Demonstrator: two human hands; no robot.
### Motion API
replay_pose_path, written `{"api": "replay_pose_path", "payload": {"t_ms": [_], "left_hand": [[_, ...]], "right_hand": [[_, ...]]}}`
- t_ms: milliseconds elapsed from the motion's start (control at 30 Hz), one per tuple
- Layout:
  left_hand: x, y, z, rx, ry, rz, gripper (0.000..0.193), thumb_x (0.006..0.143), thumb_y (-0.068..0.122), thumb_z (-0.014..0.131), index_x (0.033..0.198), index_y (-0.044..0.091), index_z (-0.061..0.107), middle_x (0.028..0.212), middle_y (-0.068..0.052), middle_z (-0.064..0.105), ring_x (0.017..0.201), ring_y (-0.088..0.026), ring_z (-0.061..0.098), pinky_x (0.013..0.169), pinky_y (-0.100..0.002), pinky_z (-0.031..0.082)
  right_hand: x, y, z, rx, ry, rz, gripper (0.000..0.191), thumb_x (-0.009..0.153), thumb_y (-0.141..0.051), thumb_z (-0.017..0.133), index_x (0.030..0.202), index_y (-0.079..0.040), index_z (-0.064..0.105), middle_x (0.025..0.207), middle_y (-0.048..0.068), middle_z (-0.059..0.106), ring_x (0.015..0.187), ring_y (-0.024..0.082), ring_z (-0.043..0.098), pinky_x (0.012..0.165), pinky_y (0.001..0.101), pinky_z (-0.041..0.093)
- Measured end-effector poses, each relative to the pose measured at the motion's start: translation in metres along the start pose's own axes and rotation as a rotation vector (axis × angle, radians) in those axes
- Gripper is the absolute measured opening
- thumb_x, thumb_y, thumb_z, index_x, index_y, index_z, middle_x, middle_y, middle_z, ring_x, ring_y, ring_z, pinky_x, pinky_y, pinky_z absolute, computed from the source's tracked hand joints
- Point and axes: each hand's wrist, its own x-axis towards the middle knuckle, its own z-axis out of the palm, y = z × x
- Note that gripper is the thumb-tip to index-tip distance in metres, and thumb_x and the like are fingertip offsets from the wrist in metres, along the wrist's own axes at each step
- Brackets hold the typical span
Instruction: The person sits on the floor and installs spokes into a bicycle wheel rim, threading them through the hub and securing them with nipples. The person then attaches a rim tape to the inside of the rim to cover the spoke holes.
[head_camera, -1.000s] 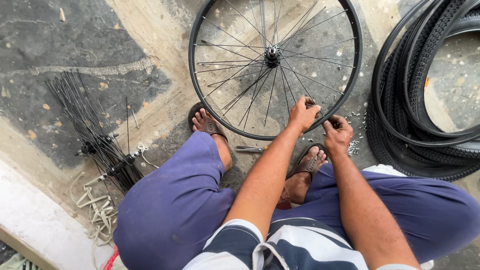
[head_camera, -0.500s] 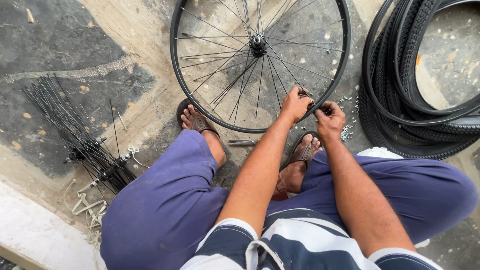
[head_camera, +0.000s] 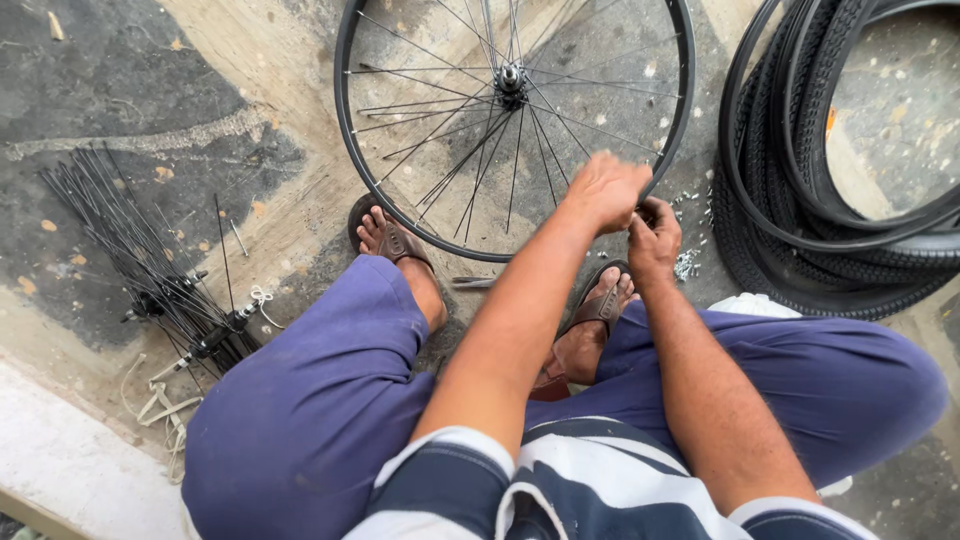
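A black spoked bicycle wheel (head_camera: 400, 215) lies flat on the concrete floor in front of me, hub (head_camera: 510, 75) at the top. My left hand (head_camera: 605, 190) is closed over the near right part of the rim and looks blurred. Just beside it, my right hand (head_camera: 655, 240) pinches something small against the rim; what it is I cannot make out. My feet in brown sandals (head_camera: 385, 235) rest under the wheel's near edge, and my legs are in blue trousers.
Black tyres (head_camera: 830, 200) are stacked to the right. Small metal bits (head_camera: 685, 265) lie beside the rim. A bundle of black spokes (head_camera: 150, 260) and white cords (head_camera: 160, 400) lie at left, by a pale ledge (head_camera: 70, 470). A thin tool (head_camera: 475, 282) sits between my feet.
Both hands stay at the near right of the rim. My left hand has risen a little over the rim and is in motion. The view has shifted slightly.
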Motion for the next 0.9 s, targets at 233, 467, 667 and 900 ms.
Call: {"api": "replay_pose_path", "payload": {"t_ms": [233,467,667,900], "left_hand": [[0.015,-0.016,-0.001,-0.265,-0.239,-0.056,0.027,0.079,0.017,0.074,0.104,0.017,0.064,0.103,-0.008,0.076,0.110,-0.030,0.068,0.091,-0.049,0.038],[0.023,-0.021,-0.002,-0.291,-0.270,-0.089,0.034,0.080,0.026,0.077,0.109,0.018,0.062,0.102,-0.006,0.076,0.106,-0.026,0.069,0.094,-0.047,0.032],[0.028,-0.019,-0.004,-0.249,-0.301,-0.120,0.034,0.084,0.023,0.072,0.115,0.019,0.059,0.098,-0.005,0.078,0.102,-0.025,0.073,0.096,-0.046,0.032],[0.024,-0.023,-0.008,-0.307,-0.289,-0.121,0.039,0.079,0.028,0.078,0.111,0.019,0.059,0.099,-0.003,0.077,0.104,-0.023,0.070,0.095,-0.046,0.030]], "right_hand": [[0.009,-0.012,-0.003,0.076,0.010,0.109,0.022,0.091,-0.008,0.067,0.112,-0.003,0.065,0.093,0.002,0.067,0.074,0.009,0.058,0.065,0.0238,0.049],[0.015,-0.013,0.001,0.077,0.017,0.112,0.024,0.090,-0.007,0.070,0.112,-0.003,0.064,0.091,-0.001,0.067,0.075,0.007,0.059,0.064,0.0222,0.049],[0.021,-0.005,0.000,0.096,0.024,0.114,0.024,0.089,-0.004,0.070,0.112,-0.003,0.065,0.088,-0.002,0.065,0.073,0.006,0.057,0.062,0.0213,0.047],[0.022,0.005,0.000,0.079,0.020,0.110,0.024,0.089,-0.002,0.071,0.112,-0.003,0.065,0.090,-0.002,0.065,0.076,0.006,0.058,0.064,0.0213,0.047]]}}
